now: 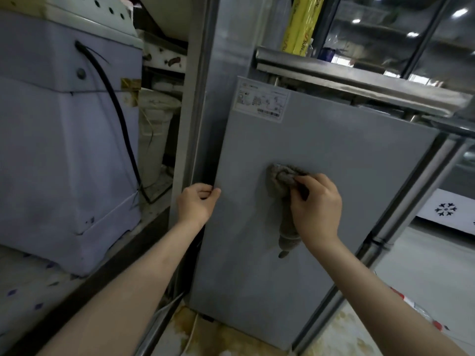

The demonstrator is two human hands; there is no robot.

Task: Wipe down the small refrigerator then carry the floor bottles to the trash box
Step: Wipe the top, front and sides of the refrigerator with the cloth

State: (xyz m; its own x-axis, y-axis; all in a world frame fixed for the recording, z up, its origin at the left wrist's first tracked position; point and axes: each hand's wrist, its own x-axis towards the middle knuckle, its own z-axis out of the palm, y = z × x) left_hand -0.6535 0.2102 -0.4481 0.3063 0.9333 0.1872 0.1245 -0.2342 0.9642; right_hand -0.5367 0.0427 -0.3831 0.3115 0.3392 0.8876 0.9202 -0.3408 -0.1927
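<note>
— What does your floor (pixel 424 273) carry?
— Your small grey refrigerator (pixel 321 201) stands on it, a yellow-brown stain (pixel 226 340) spread at its base, a white cord (pixel 191 332) trailing beside.

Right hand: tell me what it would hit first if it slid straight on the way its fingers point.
The right hand points up-left, pressing the cloth on the fridge door. The door looks bare until the label; it would probably meet that first.

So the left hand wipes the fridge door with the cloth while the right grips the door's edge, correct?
Hands are swapped. In the head view the right hand presses the cloth on the fridge door, while the left hand grips the door's edge.
</note>
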